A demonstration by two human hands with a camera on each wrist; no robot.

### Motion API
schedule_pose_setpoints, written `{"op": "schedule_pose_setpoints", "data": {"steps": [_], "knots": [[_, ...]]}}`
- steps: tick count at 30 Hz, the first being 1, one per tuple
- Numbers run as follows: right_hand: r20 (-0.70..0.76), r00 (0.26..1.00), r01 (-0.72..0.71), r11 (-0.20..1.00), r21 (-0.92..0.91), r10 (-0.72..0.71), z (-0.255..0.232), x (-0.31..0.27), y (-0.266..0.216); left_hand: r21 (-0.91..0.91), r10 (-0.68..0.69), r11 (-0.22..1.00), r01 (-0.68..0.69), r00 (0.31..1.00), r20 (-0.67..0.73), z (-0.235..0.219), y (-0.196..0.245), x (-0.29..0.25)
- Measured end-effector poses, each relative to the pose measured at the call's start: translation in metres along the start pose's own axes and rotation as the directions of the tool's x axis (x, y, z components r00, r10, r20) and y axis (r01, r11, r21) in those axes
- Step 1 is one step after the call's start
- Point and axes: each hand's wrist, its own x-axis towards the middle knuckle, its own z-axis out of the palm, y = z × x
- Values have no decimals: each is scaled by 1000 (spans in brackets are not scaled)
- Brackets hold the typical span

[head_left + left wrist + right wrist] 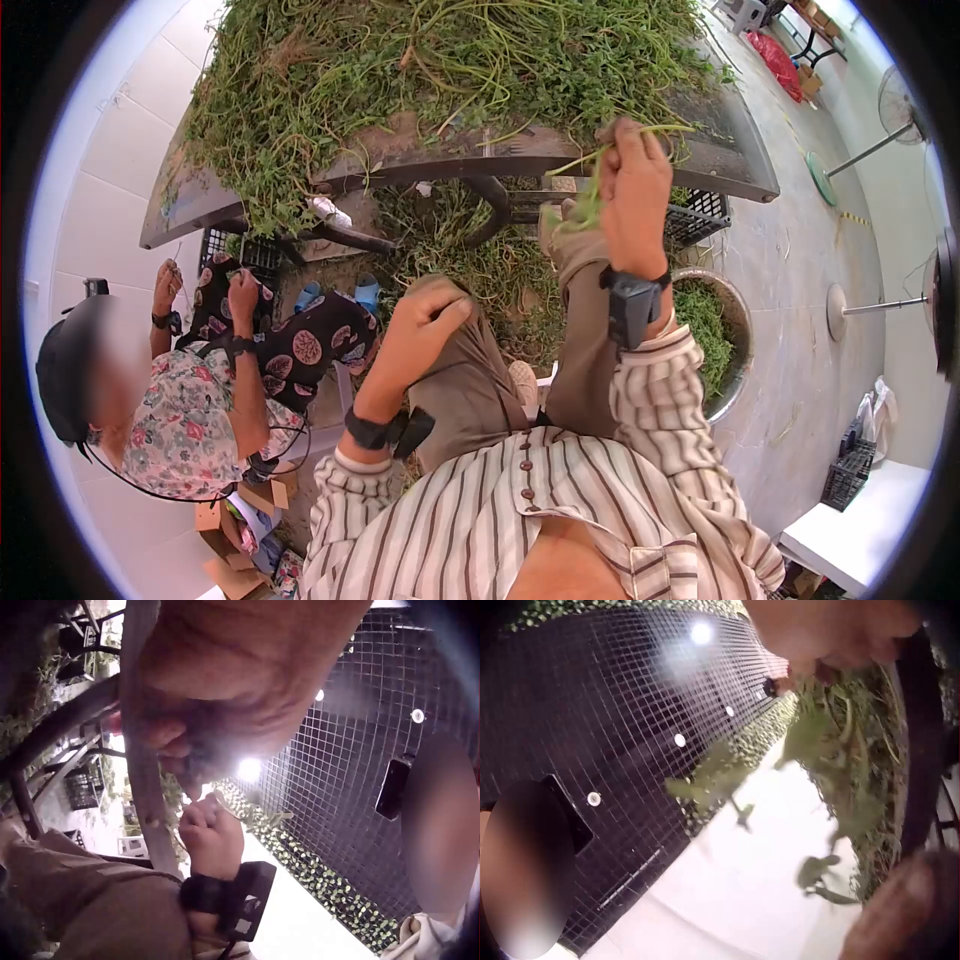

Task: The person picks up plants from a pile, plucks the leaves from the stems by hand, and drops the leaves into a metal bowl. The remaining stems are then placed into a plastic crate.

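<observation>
My right hand (635,185) is raised at the table's near edge and pinches a leafy green sprig. The sprig's pale stem (665,128) sticks out to the right, while its leaves (588,212) hang below the fingers. In the right wrist view, blurred leaves (810,742) dangle under the hand. My left hand (430,315) is over the left knee, its fingers curled and the fingertips turned down out of sight. No plant shows in it. A big heap of green stems and leaves (450,70) covers the dark table (700,165) in front.
A round metal tub (742,335) of greens stands right of my legs. Black crates (700,215) sit under the table, with loose stems (500,300) on the floor. Another person (190,410) sits at left. Standing fans (905,130) line the right side.
</observation>
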Motion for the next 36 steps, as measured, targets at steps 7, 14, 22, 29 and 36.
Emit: {"op": "schedule_pose_setpoints", "data": {"steps": [7,14,22,29,36], "knots": [[210,967,211,923,-323,-148,16,-15,29,-554,-401,784,281,910,-104,-8,6,12],[373,916,290,885,-364,-147,23,-33,40,-750,-357,609,257,934,29,12,21,41],[454,885,51,949,-310,101,30,-44,31,-777,-331,557,292,937,114,15,12,55],[395,919,168,904,-394,2,15,-25,41,-706,-358,661,255,934,2,13,25,45],[125,988,-114,982,154,95,1,7,11,-683,-532,604,410,846,37,0,4,-3]]}}
